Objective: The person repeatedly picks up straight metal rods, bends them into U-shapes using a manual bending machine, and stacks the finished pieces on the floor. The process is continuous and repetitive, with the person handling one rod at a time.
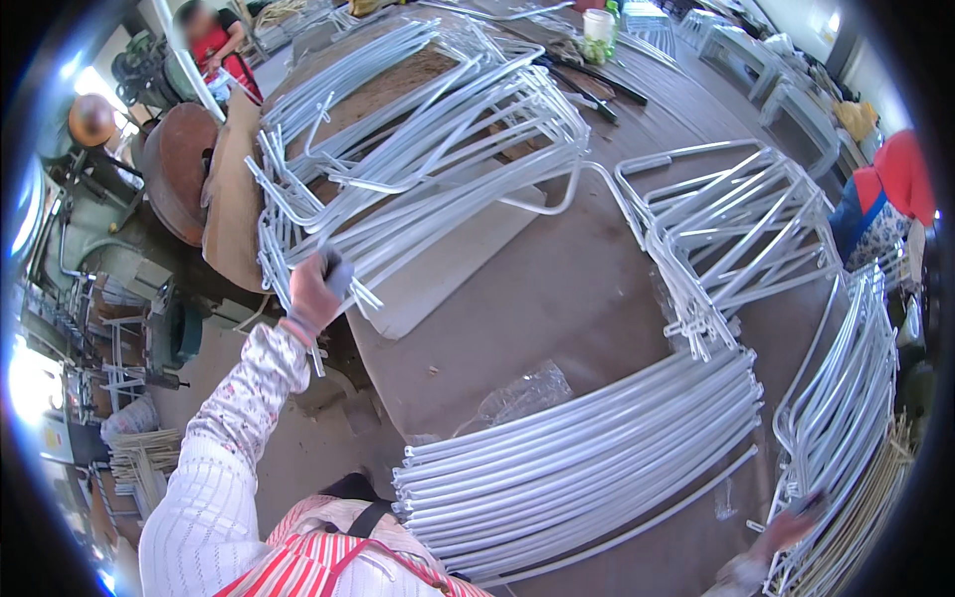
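Note:
My left hand (318, 287), with a grey covering on its fingers, is closed around tube ends at the near left corner of a pile of bent white metal tubes (428, 234). How many tubes it grips I cannot tell. Far to the right, my right hand (789, 527) reaches to the lower ends of a stack of bent metal tubes (846, 398). Its fingertips are dark and blurred against the tubes, so their grip is unclear. Between my arms lies a neat row of slightly curved white metal tubes (587, 453), side by side along the near edge of the table.
Another bundle of bent tubes (736, 224) lies on the brown table (517, 308), beside clear plastic film (527, 393). A jar (598, 35) and dark long-handled tools (597, 90) stand farther back. Machinery (109, 259) lines the left. One person (214, 50) is back left, another (890, 189) right.

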Tool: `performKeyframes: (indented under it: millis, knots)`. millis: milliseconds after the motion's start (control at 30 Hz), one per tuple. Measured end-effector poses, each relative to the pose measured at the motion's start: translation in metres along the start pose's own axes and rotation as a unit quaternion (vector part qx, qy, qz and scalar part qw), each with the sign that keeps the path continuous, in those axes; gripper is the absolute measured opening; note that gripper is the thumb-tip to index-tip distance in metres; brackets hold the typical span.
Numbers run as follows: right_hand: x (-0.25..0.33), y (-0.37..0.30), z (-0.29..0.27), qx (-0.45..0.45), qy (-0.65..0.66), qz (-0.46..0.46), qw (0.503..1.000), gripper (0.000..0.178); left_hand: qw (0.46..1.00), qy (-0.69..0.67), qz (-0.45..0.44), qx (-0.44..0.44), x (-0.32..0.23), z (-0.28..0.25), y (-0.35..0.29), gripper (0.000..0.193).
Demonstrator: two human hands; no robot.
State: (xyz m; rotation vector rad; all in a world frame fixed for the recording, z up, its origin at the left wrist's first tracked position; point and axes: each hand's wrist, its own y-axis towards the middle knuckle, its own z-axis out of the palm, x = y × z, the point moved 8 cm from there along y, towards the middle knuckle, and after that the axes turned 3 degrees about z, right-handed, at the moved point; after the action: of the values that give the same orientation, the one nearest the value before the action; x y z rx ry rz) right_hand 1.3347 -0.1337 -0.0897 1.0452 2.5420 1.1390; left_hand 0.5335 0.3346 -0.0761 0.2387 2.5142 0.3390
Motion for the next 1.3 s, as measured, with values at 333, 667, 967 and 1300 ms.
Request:
performKeyframes:
  millis: [333, 667, 967, 1300]
  knots:
    - [0.173, -0.272, -0.023, 0.274, -0.037, 0.198, 0.94, 0.04, 0.937, 0.28, -0.06, 0.199, -0.002, 0.14, 0.175, 0.039]
    - [0.184, -0.268, 0.001, 0.384, -0.031, 0.371, 0.845, 0.064, 0.938, 0.267, 0.026, 0.219, -0.016, 0.084, 0.148, 0.023]
    - [0.168, -0.28, 0.005, 0.312, -0.046, 0.303, 0.899, 0.051, 0.93, 0.319, -0.016, 0.182, 0.063, 0.108, 0.214, 0.02]
    - [0.162, -0.286, 0.008, 0.292, 0.017, 0.294, 0.91, 0.038, 0.956, 0.258, -0.086, 0.107, 0.036, 0.029, 0.213, 0.028]
